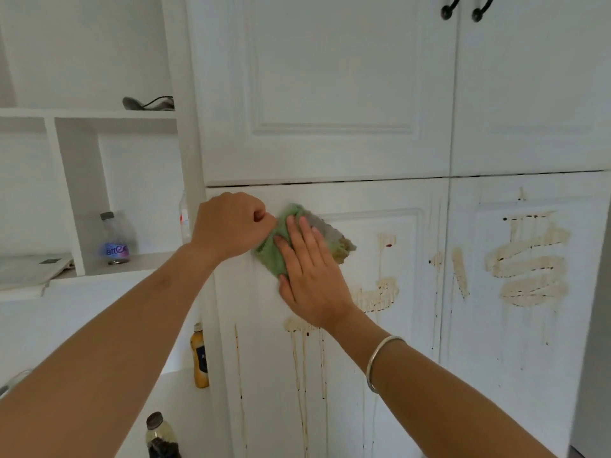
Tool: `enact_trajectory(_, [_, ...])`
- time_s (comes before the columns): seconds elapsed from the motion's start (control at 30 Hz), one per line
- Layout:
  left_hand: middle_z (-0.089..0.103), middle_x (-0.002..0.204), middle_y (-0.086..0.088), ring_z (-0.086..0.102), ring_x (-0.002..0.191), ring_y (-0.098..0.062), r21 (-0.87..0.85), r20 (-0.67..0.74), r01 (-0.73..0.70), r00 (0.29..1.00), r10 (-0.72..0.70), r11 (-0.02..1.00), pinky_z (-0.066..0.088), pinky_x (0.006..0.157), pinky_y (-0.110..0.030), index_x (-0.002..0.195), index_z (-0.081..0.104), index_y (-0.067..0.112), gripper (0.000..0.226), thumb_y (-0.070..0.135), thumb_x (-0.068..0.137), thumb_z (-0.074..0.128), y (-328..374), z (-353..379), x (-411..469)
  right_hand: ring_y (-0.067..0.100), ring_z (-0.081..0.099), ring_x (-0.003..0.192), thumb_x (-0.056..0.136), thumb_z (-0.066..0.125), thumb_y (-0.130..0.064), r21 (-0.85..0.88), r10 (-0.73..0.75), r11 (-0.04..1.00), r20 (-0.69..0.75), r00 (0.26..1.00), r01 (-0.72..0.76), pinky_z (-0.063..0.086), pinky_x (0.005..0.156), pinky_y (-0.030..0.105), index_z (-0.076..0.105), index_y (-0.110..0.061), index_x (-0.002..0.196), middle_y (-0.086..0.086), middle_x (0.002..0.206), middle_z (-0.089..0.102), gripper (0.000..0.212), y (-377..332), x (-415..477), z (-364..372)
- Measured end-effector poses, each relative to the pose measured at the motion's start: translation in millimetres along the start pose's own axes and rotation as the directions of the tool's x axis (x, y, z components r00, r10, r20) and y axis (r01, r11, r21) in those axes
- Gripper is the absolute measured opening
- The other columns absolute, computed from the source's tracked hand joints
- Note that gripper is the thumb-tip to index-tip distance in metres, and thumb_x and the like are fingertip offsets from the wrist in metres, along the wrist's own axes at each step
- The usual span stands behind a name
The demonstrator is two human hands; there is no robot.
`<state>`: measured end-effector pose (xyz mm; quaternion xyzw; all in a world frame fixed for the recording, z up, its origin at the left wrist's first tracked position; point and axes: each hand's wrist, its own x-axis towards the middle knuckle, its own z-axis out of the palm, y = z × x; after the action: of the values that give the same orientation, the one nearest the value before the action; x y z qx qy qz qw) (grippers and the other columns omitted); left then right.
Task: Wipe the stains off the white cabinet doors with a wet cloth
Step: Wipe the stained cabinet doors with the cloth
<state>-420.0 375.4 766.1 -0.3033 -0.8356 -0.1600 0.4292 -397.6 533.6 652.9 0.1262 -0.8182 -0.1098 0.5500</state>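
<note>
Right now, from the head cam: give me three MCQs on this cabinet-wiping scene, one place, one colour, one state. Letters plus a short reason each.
1. Where does the yellow bottle stand?
A. left of the stained lower door
B. on the top shelf
C. in the right hand

2. What colour is the cloth?
A. blue
B. green
C. red

3. What state is the lower right door in?
A. wiped clean
B. open
C. shut and smeared

Answers:
1 A: it stands on a low ledge left of the lower left door.
2 B: green shows between the left hand and right hand.
3 C: tan swirls and drips cover it.
</note>
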Motion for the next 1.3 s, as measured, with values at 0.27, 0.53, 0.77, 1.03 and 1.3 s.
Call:
enact_trajectory(0.27, [0.044,0.047,-0.004,0.04,0.048,-0.021,0.022,-0.069,-0.003,0.998,0.004,1.0,0.023,0.046,-0.025,0.05,0.036,0.012,0.04,0.034,0.081,0.05,-1.6,2.7,-3.1,0.028,0.007,0.15,0.102,0.032,-0.034,0.04,-0.09,0.995,-0.01,0.996,0.09,0.008,0.121,0.045,0.026,-0.03,0.151,0.007,0.16,0.014,0.05,24.1,-3.8,1.4])
enact_trajectory(0.53, [0.044,0.043,-0.002,0.044,0.047,-0.023,0.042,-0.096,0.015,0.995,-0.011,0.999,0.03,0.049,-0.025,0.051,0.039,0.011,0.038,0.039,0.076,0.043,-1.3,9.5,-5.9,0.028,-0.006,0.15,0.102,0.025,-0.034,0.132,0.433,0.897,-0.061,0.9,-0.422,0.001,0.121,0.05,0.014,-0.03,0.154,0.011,0.163,0.001,0.054,115.7,-59.6,-3.0])
enact_trajectory(0.77, [0.043,0.043,-0.003,0.04,0.045,-0.021,0.049,-0.121,0.053,0.992,-0.046,0.997,0.03,0.051,-0.025,0.051,0.043,0.008,0.04,0.033,0.081,0.052,0.6,12.5,-4.3,0.035,-0.007,0.149,0.102,0.022,-0.035,0.241,0.742,0.662,-0.078,0.666,-0.709,-0.001,0.12,0.05,0.017,-0.03,0.155,0.016,0.162,-0.005,0.053,53.7,-31.4,7.7])
enact_trajectory(1.03, [0.048,0.047,-0.003,0.045,0.049,-0.022,0.087,-0.117,0.045,0.993,-0.035,0.995,0.024,0.048,-0.022,0.055,0.049,0.008,0.039,0.031,0.085,0.055,5.2,13.0,-8.3,0.03,0.001,0.15,0.102,0.039,-0.037,0.108,0.246,0.963,0.013,0.969,-0.246,0.005,0.121,0.048,0.019,-0.039,0.152,0.009,0.162,0.004,0.054,-34.3,-48.9,30.3])
enact_trajectory(1.3, [0.044,0.051,0.003,0.043,0.05,-0.017,0.156,0.125,-0.156,0.983,0.137,0.975,0.02,0.046,-0.024,0.054,0.042,0.017,0.04,0.034,0.089,0.049,10.5,37.6,-44.8,0.024,0.011,0.149,0.102,0.037,-0.045,0.075,0.184,0.98,0.01,0.983,-0.185,0.01,0.122,0.042,0.03,-0.032,0.151,0.002,0.161,0.016,0.05,-34.4,-69.2,39.5])
